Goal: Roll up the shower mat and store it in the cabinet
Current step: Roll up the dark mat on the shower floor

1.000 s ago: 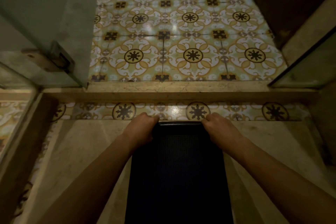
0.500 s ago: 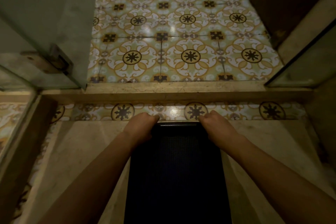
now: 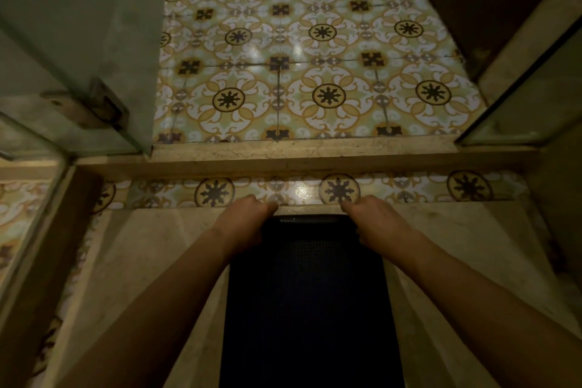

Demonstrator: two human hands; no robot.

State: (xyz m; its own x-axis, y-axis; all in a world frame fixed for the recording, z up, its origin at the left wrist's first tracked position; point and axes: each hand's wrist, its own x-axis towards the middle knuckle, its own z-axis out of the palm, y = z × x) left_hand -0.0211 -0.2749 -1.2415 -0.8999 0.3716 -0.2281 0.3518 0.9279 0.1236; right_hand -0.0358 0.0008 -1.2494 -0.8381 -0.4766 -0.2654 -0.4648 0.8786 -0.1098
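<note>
Fingers of the left hand (image 3: 244, 219) were curled down over the far left corner of the dark, textured rectangular shower mat (image 3: 310, 299), clenched on its edge as far as the view showed; fingertips themselves hidden under the knuckles. Fingers of the right hand (image 3: 376, 220) were curled the same way on the far right corner, also gripping the mat edge. Both forearms reached straight out along the mat's two long sides.

The mat lay flat on the beige stone shower floor (image 3: 148, 261), running from the near edge of the view to the far edge of that floor, just short of the patterned tile strip (image 3: 406, 190) and the beige stone threshold (image 3: 302, 156). A thin raised lip showed at the mat's far edge between the hands; could be the first curl, too dark to tell.

Progress judged: rolling barely begun, nearly the whole mat unrolled. Left to do: roll the full length, lift it, carry it out past the glass shower door (image 3: 78, 41) at left, store it. No cabinet clearly identifiable in view.
</note>
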